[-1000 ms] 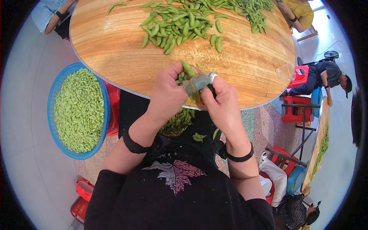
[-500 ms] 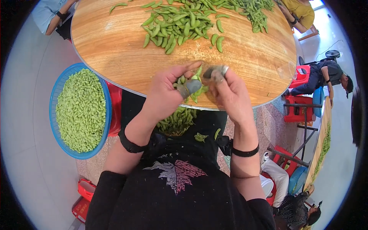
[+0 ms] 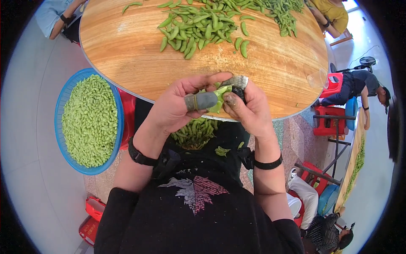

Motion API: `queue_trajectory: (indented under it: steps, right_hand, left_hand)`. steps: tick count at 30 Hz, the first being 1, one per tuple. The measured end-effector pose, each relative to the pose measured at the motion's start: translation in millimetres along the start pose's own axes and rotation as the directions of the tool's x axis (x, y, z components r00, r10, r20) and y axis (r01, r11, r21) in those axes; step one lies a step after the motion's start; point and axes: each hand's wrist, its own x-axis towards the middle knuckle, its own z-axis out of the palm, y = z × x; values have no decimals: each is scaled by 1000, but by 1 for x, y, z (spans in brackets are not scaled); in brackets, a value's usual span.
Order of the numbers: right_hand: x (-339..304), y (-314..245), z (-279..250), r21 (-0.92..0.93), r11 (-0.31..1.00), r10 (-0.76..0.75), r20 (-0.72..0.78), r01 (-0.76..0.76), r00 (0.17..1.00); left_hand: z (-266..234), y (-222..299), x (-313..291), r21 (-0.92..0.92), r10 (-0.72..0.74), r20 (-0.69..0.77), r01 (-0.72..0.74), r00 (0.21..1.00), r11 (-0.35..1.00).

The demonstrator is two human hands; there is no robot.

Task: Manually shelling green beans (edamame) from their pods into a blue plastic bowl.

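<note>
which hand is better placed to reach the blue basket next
Probably the left hand: the basket stands on that side, while the right hand would have to cross past it. Both hands appear busy at a pod, so the left might need to free itself first.

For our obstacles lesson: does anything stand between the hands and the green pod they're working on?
No separate obstacle is visible: left hand and right hand meet at the green pod; the left wears a grey thumb cover.
</note>
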Motion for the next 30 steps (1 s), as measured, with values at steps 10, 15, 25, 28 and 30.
queue_trajectory:
  steps: [10,15,25,28,30]
  right_hand:
    - [5,9,5,620,778,163,-52,-96,985]
    - [6,18,7,926,342,273,65,-160,960]
    - [21,-17,-20,462,871,72,-463,171,884]
    - [-7,-30,-48,-79,994,80,31,-78,996]
    - [-9,-23,-30,-656,751,-51,45,69,998]
  left_hand:
    - [18,-2,8,918,531,203,-349,823,189]
    - [7,-4,17,879,591,292,-454,752,144]
    - [15,10,24,496,285,-148,-178,947,850]
    - [-1,19,10,337,305,-268,-208,914,918]
    - [-11,17,1,319,311,-283,-217,907,923]
